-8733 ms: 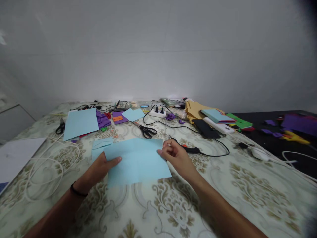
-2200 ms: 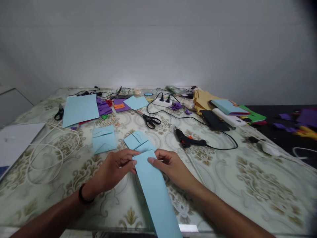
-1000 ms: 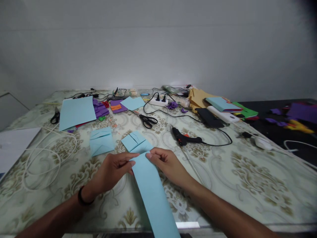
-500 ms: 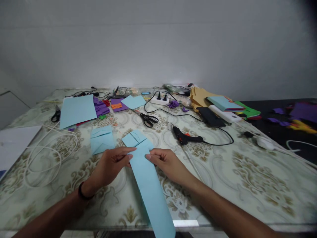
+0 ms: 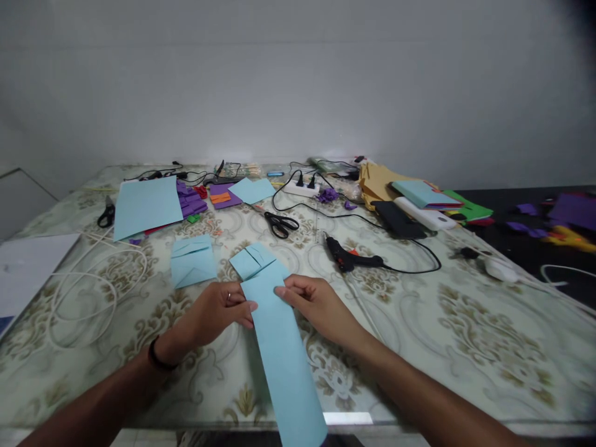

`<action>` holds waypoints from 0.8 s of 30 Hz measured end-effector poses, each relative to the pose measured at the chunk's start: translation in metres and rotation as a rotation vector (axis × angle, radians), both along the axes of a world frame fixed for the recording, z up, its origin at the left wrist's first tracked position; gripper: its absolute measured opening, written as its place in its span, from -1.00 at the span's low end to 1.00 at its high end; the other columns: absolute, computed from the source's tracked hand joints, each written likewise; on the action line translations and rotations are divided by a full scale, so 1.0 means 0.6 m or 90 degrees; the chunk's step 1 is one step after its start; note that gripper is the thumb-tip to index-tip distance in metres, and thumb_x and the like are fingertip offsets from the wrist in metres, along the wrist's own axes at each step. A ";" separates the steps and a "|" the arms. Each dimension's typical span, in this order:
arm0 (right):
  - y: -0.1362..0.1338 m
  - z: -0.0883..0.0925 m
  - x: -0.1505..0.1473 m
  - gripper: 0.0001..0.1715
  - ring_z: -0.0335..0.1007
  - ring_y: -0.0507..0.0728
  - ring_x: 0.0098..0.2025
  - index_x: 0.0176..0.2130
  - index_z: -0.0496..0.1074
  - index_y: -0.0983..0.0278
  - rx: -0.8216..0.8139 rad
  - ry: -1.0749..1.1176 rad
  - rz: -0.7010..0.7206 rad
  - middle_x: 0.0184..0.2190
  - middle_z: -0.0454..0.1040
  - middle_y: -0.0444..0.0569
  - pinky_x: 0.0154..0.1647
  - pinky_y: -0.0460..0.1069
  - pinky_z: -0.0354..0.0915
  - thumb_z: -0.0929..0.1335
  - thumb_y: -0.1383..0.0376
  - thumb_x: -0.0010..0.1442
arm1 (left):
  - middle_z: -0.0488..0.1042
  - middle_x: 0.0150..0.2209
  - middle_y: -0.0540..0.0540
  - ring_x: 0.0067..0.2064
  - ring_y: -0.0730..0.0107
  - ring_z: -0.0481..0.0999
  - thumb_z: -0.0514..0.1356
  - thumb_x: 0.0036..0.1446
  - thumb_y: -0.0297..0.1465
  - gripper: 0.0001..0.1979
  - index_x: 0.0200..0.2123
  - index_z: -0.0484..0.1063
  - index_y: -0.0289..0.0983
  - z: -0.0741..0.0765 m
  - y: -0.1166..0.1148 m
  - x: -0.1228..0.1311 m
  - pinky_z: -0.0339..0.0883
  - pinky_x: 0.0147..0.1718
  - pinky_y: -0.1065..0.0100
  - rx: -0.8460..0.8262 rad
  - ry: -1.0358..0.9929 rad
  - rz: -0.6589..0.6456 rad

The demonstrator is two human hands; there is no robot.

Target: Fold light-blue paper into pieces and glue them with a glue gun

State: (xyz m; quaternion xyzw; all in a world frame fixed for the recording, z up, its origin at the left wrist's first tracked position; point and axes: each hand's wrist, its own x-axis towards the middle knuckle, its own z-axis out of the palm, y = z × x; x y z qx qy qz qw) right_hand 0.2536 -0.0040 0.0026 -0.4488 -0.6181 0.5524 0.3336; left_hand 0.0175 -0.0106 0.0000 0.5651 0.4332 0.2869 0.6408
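Note:
A long light-blue paper strip (image 5: pixel 284 347) runs from the middle of the table down past its front edge. My left hand (image 5: pixel 226 313) pinches the strip's left edge near its far end, thumb on top. On the opposite edge, my right hand (image 5: pixel 311 304) grips it between thumb and fingers. Just beyond the strip's far end lies a folded light-blue paper piece (image 5: pixel 255 259), partly covered by the strip. To its left rests a second folded blue piece (image 5: pixel 193 264), shaped like a small envelope.
Black scissors (image 5: pixel 279 225) and a black glue gun (image 5: pixel 351 256) lie beyond my hands, its cord curving right. A white power strip (image 5: pixel 302 187) stands farther back. Blue sheets (image 5: pixel 148 208) and purple paper (image 5: pixel 190 200) are at back left. A white cable (image 5: pixel 112 292) coils at left.
My left hand has slid slightly nearer along the strip's edge, with its thumb now on top and fingers curled under. My right hand stays almost in place on the strip.

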 end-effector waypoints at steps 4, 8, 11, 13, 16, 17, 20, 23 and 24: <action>0.002 0.001 0.003 -0.47 -0.07 0.00 -0.49 -0.44 0.38 0.27 -0.001 0.004 0.028 -0.55 0.10 -0.22 -0.49 -0.04 -0.10 0.37 -0.11 0.27 | 0.72 -0.21 -0.19 -0.18 0.16 0.72 0.34 0.24 -0.19 -0.67 -0.07 0.63 -0.32 0.005 0.005 -0.004 0.64 -0.17 0.23 0.013 -0.006 0.006; 0.005 -0.004 0.004 -0.45 -0.05 0.00 -0.49 -0.47 0.37 0.27 -0.008 -0.005 0.019 -0.56 0.13 -0.22 -0.48 -0.04 -0.10 0.41 -0.12 0.23 | 0.72 -0.22 -0.20 -0.20 0.13 0.72 0.37 0.20 -0.15 -0.65 -0.11 0.64 -0.31 0.010 0.006 -0.005 0.64 -0.17 0.21 0.011 -0.009 0.007; 0.004 -0.006 0.003 -0.45 -0.06 0.00 -0.51 -0.49 0.35 0.26 0.003 -0.022 -0.001 -0.58 0.13 -0.22 -0.49 -0.03 -0.11 0.41 -0.12 0.22 | 0.72 -0.21 -0.18 -0.20 0.14 0.72 0.38 0.19 -0.15 -0.66 -0.09 0.64 -0.28 0.010 0.006 -0.004 0.64 -0.16 0.22 0.013 -0.007 0.000; 0.003 -0.005 0.001 -0.46 -0.07 0.00 -0.52 -0.50 0.35 0.25 0.013 -0.027 -0.015 -0.58 0.12 -0.22 -0.50 -0.03 -0.12 0.41 -0.11 0.21 | 0.72 -0.22 -0.17 -0.21 0.15 0.72 0.36 0.21 -0.15 -0.66 -0.09 0.63 -0.28 0.009 0.006 -0.003 0.64 -0.16 0.22 0.014 -0.010 0.000; 0.000 -0.001 0.000 -0.46 -0.09 0.00 -0.53 -0.51 0.33 0.25 0.029 -0.033 -0.038 -0.59 0.12 -0.22 -0.51 -0.03 -0.13 0.42 -0.09 0.20 | 0.72 -0.26 -0.17 -0.24 0.19 0.73 0.36 0.20 -0.16 -0.70 -0.17 0.63 -0.29 0.005 0.005 -0.003 0.64 -0.20 0.26 -0.010 0.002 -0.020; 0.000 0.000 0.000 -0.47 -0.09 0.00 -0.53 -0.51 0.33 0.25 0.031 -0.032 -0.042 -0.59 0.12 -0.22 -0.51 -0.03 -0.12 0.42 -0.09 0.21 | 0.72 -0.28 -0.16 -0.27 0.21 0.72 0.37 0.19 -0.18 -0.71 -0.20 0.63 -0.30 0.004 0.004 -0.004 0.64 -0.23 0.28 -0.023 0.009 -0.030; 0.001 0.001 0.001 -0.46 -0.09 0.00 -0.53 -0.49 0.34 0.25 0.022 -0.025 -0.036 -0.59 0.12 -0.23 -0.51 -0.03 -0.12 0.41 -0.11 0.22 | 0.70 -0.36 -0.15 -0.34 0.26 0.71 0.38 0.18 -0.19 -0.72 -0.24 0.63 -0.32 0.002 0.003 -0.005 0.63 -0.29 0.33 -0.037 0.022 -0.035; 0.004 0.002 0.003 -0.46 -0.02 0.01 -0.51 -0.46 0.38 0.26 0.007 -0.013 0.009 -0.56 0.16 -0.21 -0.48 -0.03 -0.06 0.39 -0.12 0.24 | 0.70 -0.37 -0.16 -0.34 0.27 0.71 0.38 0.19 -0.18 -0.71 -0.28 0.63 -0.34 0.005 0.006 -0.008 0.63 -0.28 0.33 -0.003 0.033 -0.002; 0.005 0.003 0.004 -0.46 0.02 0.01 -0.49 -0.46 0.39 0.27 0.002 -0.010 0.027 -0.55 0.19 -0.20 -0.46 -0.03 -0.02 0.39 -0.11 0.25 | 0.70 -0.36 -0.17 -0.34 0.26 0.71 0.38 0.19 -0.18 -0.70 -0.28 0.63 -0.34 0.006 0.007 -0.009 0.63 -0.28 0.33 0.007 0.036 0.009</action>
